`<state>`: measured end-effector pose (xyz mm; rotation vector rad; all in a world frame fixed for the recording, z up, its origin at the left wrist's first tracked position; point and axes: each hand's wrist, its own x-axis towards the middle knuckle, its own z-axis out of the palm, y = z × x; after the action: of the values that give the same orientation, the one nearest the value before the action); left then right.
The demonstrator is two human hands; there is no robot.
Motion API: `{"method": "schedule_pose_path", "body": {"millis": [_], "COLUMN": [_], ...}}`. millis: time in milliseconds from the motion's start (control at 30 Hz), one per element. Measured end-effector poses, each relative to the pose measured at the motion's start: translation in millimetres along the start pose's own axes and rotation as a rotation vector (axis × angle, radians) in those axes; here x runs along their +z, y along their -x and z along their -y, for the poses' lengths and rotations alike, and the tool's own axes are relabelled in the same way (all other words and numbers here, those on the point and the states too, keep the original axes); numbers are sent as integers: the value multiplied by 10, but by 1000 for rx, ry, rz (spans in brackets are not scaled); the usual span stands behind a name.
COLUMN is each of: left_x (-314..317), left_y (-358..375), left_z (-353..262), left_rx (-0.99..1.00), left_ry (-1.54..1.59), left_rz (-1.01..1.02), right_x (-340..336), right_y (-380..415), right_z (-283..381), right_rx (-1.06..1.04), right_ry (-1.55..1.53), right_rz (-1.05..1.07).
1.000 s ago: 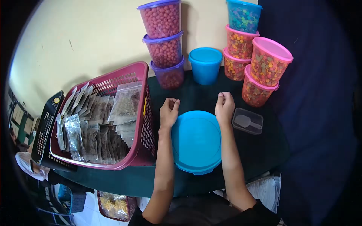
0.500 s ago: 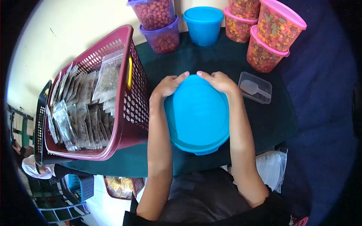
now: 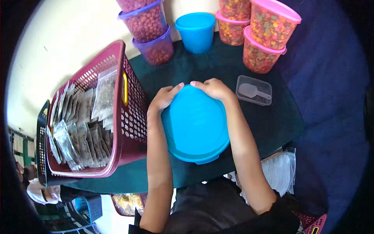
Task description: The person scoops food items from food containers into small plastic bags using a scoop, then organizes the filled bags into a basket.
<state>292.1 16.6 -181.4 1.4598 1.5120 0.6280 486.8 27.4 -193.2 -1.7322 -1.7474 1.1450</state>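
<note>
Both hands, left hand (image 3: 165,97) and right hand (image 3: 213,88), apparently grip the blue lid's (image 3: 194,124) far rim

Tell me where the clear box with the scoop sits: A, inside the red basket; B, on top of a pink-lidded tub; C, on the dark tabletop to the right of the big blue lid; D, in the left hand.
C: the clear box lies flat on the dark tabletop, right of the big blue lid.
</note>
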Motion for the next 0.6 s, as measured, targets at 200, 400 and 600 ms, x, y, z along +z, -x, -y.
{"method": "schedule_pose_path", "body": {"millis": [200, 400, 600], "left_x": [-47, -10, 257], "left_y": [97, 626, 1289], "left_z": [22, 409, 757], "left_rx": [53, 205, 183], "left_ry": [-92, 166, 677], "left_rz": [-10, -95, 2], "right_x": [-126, -115, -28], "right_y": [221, 388, 713], "right_z": [158, 29, -36], "right_rx": [51, 119, 134], "right_ry": [35, 50, 64], "right_rz": [-35, -173, -257]}}
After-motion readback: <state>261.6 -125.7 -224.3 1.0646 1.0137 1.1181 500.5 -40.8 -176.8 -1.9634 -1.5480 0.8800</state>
